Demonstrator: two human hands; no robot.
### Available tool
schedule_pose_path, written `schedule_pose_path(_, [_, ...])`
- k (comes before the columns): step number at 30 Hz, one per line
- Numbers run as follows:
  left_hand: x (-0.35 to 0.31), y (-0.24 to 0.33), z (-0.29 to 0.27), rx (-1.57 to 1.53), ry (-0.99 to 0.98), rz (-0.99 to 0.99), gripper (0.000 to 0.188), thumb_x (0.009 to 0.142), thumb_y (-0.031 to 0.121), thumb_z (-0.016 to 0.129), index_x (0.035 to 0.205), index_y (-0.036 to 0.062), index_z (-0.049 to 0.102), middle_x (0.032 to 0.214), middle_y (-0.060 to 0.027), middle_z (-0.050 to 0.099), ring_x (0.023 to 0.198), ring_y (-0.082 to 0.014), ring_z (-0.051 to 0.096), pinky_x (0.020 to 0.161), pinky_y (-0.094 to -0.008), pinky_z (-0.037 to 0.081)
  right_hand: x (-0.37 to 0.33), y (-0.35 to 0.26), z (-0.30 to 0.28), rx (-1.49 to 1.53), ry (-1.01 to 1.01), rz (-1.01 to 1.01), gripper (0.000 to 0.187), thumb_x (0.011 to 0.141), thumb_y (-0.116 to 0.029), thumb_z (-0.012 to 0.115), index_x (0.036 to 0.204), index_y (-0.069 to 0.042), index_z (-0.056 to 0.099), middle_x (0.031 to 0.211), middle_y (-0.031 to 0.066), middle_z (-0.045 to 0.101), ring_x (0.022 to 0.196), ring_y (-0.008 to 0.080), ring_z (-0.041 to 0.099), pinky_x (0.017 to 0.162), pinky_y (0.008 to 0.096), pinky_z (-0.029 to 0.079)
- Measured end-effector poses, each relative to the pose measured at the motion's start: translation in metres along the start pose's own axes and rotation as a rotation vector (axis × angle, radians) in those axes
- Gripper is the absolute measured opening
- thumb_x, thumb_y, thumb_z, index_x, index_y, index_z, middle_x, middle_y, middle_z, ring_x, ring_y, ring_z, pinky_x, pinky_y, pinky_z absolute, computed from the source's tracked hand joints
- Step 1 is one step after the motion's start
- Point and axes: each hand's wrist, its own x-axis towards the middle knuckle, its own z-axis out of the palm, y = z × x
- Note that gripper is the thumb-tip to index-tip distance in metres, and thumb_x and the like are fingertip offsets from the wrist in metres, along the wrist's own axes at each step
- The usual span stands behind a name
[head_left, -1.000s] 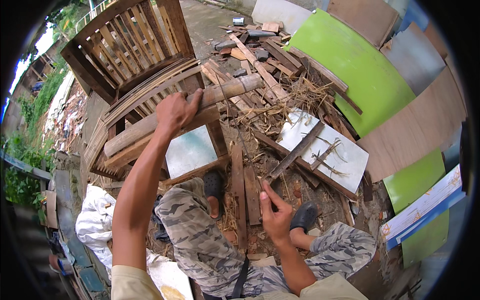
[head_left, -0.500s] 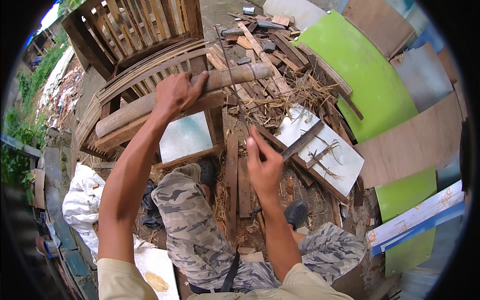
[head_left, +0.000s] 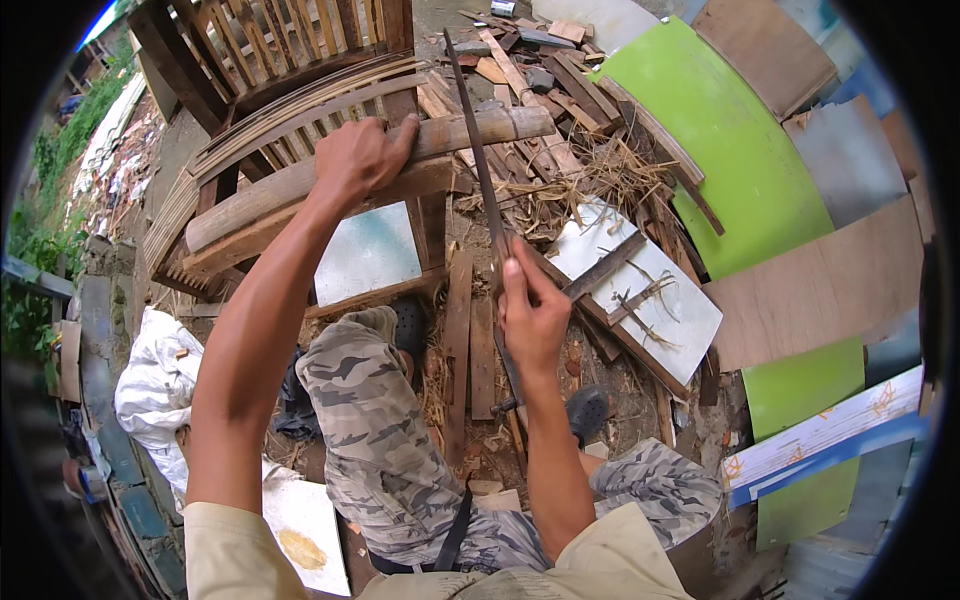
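A bamboo pole (head_left: 250, 212) lies slantwise along the front of a slatted wooden chair (head_left: 250, 100). My left hand (head_left: 365, 158) is closed over the top of the pole, gripping it. In my right hand (head_left: 535, 312), fingers wrapped round its lower end, is a long narrow dark blade (head_left: 486, 185); I cannot make out whether its edge has teeth. The blade points up and away, crossing the pole close to its right end. Whether it touches the pole is unclear. My right hand hides the handle.
A whitish panel (head_left: 590, 250) with a dark stick on it lies right of my hand. Behind are scrap wood (head_left: 575, 90) and dry shavings (head_left: 620, 180). Green sheets (head_left: 740, 150) line the right side. A white sack (head_left: 160, 370) sits at left; planks (head_left: 458, 360) lie between my feet.
The blade has turned from almost edge-on to showing more of its flat side, and my right hand has shifted slightly. My left hand keeps its grip on the bamboo pole.
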Motion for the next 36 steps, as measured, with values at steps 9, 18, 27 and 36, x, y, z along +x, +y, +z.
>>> schedule_pose_path(9, [0.000, -0.002, -0.007, 0.000, -0.025, 0.022, 0.082, 0.101, 0.067, 0.036, 0.092, -0.0042, 0.076, 0.088, -0.0289, 0.073, 0.086, -0.0433, 0.072, 0.082, -0.0521, 0.056, 0.000, 0.002, -0.002, -0.078, -0.032, -0.014, 0.040, 0.103, -0.020, 0.064, 0.138, -0.001, 0.063, 0.100, 0.0087, 0.065, 0.088, 0.0124, 0.057, 0.075, 0.0256, 0.044])
schedule_pose_path(18, [0.007, -0.002, -0.006, -0.009, 0.021, 0.013, 0.085, 0.100, 0.067, 0.035, 0.084, -0.0053, 0.075, 0.085, -0.0291, 0.073, 0.084, -0.0434, 0.073, 0.079, -0.0518, 0.056, -0.083, 0.112, -0.047, -0.124, 0.008, -0.227, 0.038, 0.102, -0.017, 0.067, 0.139, -0.007, 0.064, 0.073, -0.0059, 0.059, 0.057, 0.0031, 0.046, 0.051, 0.0225, 0.038])
schedule_pose_path(27, [0.005, -0.002, -0.014, 0.008, -0.044, -0.038, 0.089, 0.099, 0.072, 0.036, 0.090, -0.0069, 0.076, 0.090, -0.0292, 0.073, 0.088, -0.0425, 0.073, 0.081, -0.0524, 0.056, -0.065, 0.013, -0.079, 0.075, -0.069, 0.191, 0.039, 0.102, -0.016, 0.066, 0.139, -0.003, 0.063, 0.091, 0.0010, 0.067, 0.066, 0.0034, 0.052, 0.057, 0.0227, 0.042])
schedule_pose_path(36, [-0.006, -0.009, -0.012, 0.045, -0.008, 0.135, 0.092, 0.091, 0.079, 0.045, 0.107, -0.0075, 0.071, 0.089, -0.0304, 0.072, 0.086, -0.0436, 0.072, 0.082, -0.0514, 0.055, -0.105, -0.001, -0.117, 0.136, -0.266, -0.128, 0.058, 0.093, -0.007, 0.069, 0.147, 0.006, 0.052, 0.120, 0.0167, 0.071, 0.088, 0.0127, 0.065, 0.079, 0.0242, 0.051])
